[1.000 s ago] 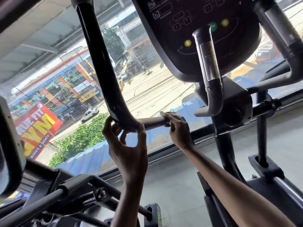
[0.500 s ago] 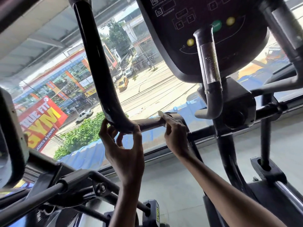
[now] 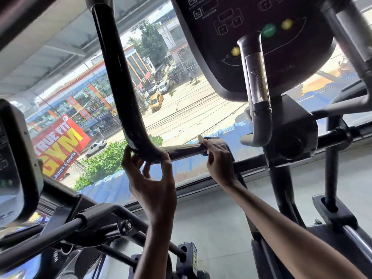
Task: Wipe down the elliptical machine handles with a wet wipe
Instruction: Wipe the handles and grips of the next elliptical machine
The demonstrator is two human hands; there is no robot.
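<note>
Over the last second the long black handle (image 3: 120,87) has only drifted rightward in view; the left hand (image 3: 150,179) stays curled round its bend, and the right hand (image 3: 219,158) has kept the wet wipe (image 3: 200,137) pinched onto the right end of the lower run, so this stretch seems nearly done. Counted: one console (image 3: 251,27), three handles including the short grey grip (image 3: 257,81) and a part-seen handle (image 3: 346,37) far right, two hands, one wipe.

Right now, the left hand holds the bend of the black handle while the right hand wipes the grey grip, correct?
Not quite. In the head view the right hand holds the wipe on the level part of the same black handle, not on the grey grip. The left hand does hold the bend.
</note>
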